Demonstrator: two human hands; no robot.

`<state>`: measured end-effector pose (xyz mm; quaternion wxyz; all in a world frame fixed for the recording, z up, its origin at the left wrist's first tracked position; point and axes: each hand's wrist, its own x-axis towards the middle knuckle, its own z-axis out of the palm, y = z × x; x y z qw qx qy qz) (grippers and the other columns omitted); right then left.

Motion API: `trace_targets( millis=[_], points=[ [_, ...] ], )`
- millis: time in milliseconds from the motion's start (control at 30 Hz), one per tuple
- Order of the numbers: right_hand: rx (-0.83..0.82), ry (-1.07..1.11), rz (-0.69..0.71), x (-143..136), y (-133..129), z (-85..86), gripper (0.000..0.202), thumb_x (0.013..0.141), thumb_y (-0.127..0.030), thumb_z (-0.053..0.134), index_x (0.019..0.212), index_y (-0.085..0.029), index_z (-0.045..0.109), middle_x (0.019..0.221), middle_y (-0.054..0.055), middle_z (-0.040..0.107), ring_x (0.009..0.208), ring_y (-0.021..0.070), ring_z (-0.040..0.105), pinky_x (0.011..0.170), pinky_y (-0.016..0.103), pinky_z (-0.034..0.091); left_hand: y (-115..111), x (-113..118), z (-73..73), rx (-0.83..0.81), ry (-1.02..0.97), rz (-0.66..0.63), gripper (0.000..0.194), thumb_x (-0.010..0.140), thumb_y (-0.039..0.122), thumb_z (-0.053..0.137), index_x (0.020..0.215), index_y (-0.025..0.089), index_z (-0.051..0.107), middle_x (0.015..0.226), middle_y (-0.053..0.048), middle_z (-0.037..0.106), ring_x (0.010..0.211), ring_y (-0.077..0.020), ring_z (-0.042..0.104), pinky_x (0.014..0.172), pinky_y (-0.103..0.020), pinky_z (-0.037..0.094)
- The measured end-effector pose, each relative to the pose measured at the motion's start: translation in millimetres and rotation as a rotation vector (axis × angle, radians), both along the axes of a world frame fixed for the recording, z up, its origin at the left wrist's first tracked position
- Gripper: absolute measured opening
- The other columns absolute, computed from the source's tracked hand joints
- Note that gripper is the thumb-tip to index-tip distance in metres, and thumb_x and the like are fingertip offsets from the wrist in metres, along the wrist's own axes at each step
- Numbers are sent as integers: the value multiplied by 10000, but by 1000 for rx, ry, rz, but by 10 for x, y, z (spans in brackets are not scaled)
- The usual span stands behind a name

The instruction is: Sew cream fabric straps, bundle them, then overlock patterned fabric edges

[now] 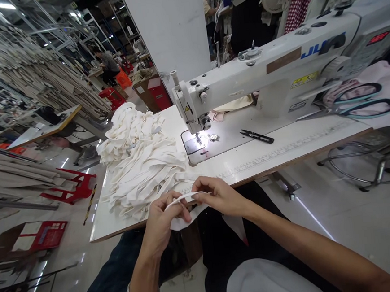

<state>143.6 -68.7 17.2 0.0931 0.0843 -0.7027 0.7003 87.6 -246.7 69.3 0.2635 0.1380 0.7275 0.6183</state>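
Between my two hands is a white fabric strip [184,219], held at the table's front edge with a loop of it hanging below. My left hand [165,213] pinches one part of the strip between thumb and fingers. A short way to the right, my right hand [217,196] grips the same strip, its fingers curled. Just beyond my hands lies a big pile of white fabric strips [143,172] on the left of the table. The sewing machine [191,101] stands behind, its needle area lit, with no fabric under the presser foot.
Black thread snips [257,136] lie on the sewing table [250,159], right of the needle. Large scissors [360,103] rest farther right beside pale pink fabric [378,77]. A red stool [71,186] stands on the floor at left. Other people sit working in the background.
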Motion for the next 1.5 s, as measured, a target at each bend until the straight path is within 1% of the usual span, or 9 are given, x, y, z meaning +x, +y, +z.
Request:
trace_targets(
  millis=[67, 133, 267, 400, 567, 700, 867, 1100, 1500],
  points=[
    [-164, -127, 138, -16, -19, 4, 146, 897, -312, 609, 896, -166, 597, 740, -8, 575, 641, 110, 512, 589, 235, 415, 2, 38, -12, 36, -189, -43, 227, 708, 224, 711, 743, 195, 489, 803, 29, 591, 397, -74, 497, 364, -207, 343],
    [-257, -171, 194, -26, -18, -11, 206, 876, -354, 638, 909, -155, 602, 743, -10, 570, 633, 103, 504, 607, 237, 423, -4, 66, -37, 28, -232, -66, 330, 692, 249, 752, 940, 216, 538, 769, 52, 570, 363, -31, 407, 345, -164, 246],
    [-284, -222, 229, -17, 14, -49, 286, 853, -422, 665, 918, -148, 619, 713, -15, 565, 612, 101, 497, 591, 234, 411, -3, 111, -97, -16, -121, 29, 323, 756, 413, 734, 911, 163, 600, 591, 80, 460, 365, 7, 279, 369, -142, 175],
    [-250, -217, 185, 8, 20, -40, 308, 835, -443, 689, 910, -148, 642, 658, -38, 513, 582, 88, 441, 550, 217, 350, 12, 166, -115, -95, 12, 84, 323, 769, 466, 712, 822, 160, 620, 526, 60, 490, 331, -23, 343, 333, -154, 203],
    [-218, -189, 162, 24, -20, -3, 246, 844, -395, 678, 838, -151, 642, 707, -19, 539, 636, 102, 459, 600, 232, 377, 40, 216, -101, -138, 70, 62, 324, 792, 477, 681, 812, 158, 632, 472, 28, 534, 386, -99, 473, 348, -190, 394],
    [-151, -174, 150, 37, -24, -13, 225, 869, -370, 639, 810, -155, 605, 670, -39, 472, 619, 97, 397, 591, 235, 326, 40, 219, -146, -90, 53, 76, 291, 806, 444, 678, 803, 159, 617, 511, 17, 583, 405, -121, 549, 403, -222, 478],
    [-245, -135, 163, 30, -36, -50, 316, 871, -460, 618, 809, -155, 564, 712, -29, 444, 664, 109, 377, 626, 250, 319, 35, 218, -223, 41, 1, 118, 258, 808, 403, 680, 767, 156, 617, 586, 20, 589, 406, -106, 547, 354, -206, 435],
    [-402, -171, 179, -5, -59, -48, 375, 811, -499, 686, 778, -149, 556, 701, -37, 442, 656, 102, 384, 648, 258, 315, 83, 214, -201, 96, -65, 155, 269, 763, 397, 718, 761, 149, 614, 580, 22, 581, 413, -109, 556, 316, -187, 406],
    [-438, -198, 178, -38, -45, -59, 397, 798, -513, 701, 761, -145, 554, 667, -49, 416, 633, 93, 354, 625, 251, 294, 106, 150, -259, 144, -138, 146, 242, 776, 361, 721, 766, 153, 598, 582, 33, 591, 390, -101, 555, 281, -158, 368]
  ],
)
